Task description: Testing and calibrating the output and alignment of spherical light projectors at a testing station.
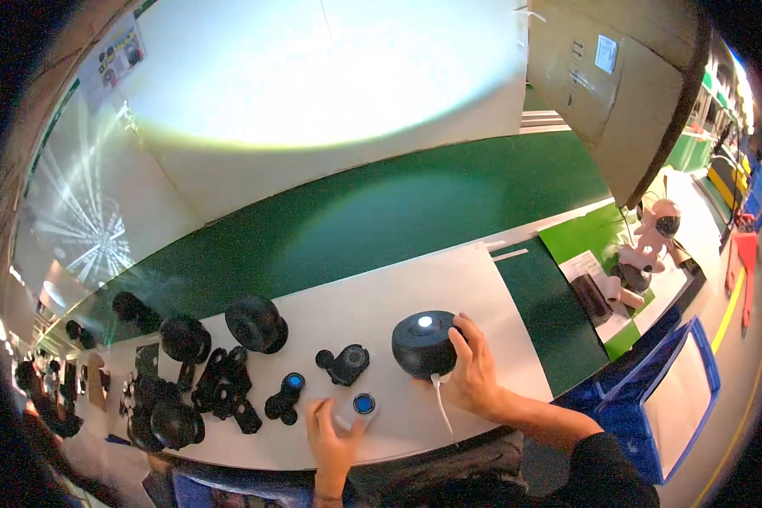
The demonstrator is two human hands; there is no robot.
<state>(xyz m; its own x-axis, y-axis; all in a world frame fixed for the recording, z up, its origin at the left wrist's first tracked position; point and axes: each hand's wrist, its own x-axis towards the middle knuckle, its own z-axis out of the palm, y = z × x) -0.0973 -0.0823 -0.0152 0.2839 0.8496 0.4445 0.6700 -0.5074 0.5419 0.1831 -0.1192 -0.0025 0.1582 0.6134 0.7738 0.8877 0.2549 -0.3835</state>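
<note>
My right hand point(472, 372) is wrapped round the right side of a dark, rounded projector lamp point(416, 351) on the white table top. A bright white light glows on its upper face, and a white cable point(442, 411) runs from its lower side towards the table's near edge. My left hand point(334, 436) is low over the table with thumb and fingers apart. Just beyond its thumb sits a small round blue lens piece point(364, 404) with a dark rim. Close by are a black lens bracket point(345, 364) and a black part with a blue lens point(286, 398).
Several black round housings point(256, 324) and black brackets point(226, 389) crowd the left of the table. A large light patch falls on the white board point(229, 182) behind. At right stand a cardboard box point(614, 93), a white astronaut-shaped figure point(652, 229) and a blue bin point(673, 406).
</note>
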